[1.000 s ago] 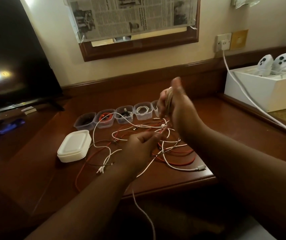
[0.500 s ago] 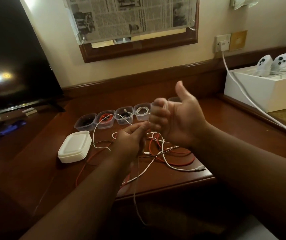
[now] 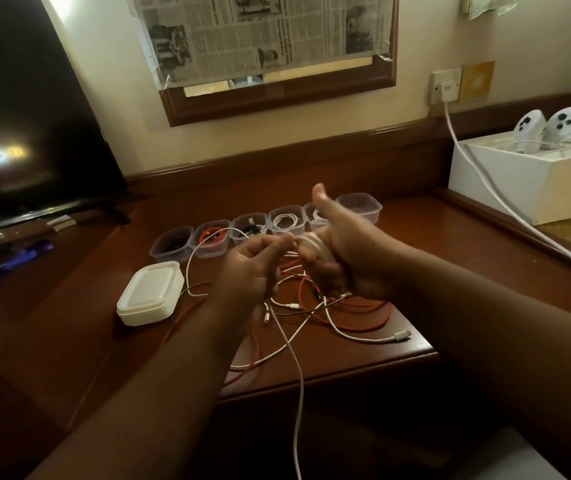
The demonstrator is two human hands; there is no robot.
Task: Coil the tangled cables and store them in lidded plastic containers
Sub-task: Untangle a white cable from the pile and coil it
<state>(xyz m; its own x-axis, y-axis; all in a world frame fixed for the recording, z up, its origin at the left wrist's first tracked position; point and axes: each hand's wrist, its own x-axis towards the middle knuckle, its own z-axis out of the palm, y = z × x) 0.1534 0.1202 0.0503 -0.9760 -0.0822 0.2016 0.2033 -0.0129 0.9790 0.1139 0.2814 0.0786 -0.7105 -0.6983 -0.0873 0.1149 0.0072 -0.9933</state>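
Left hand winds white cable (looped) around right hand.

white cable cut off at bottom edge, television cropped left

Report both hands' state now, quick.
Left hand: pinching the thin white charging cable.
Right hand: fingers wrapped with white cable loops, thumb raised.
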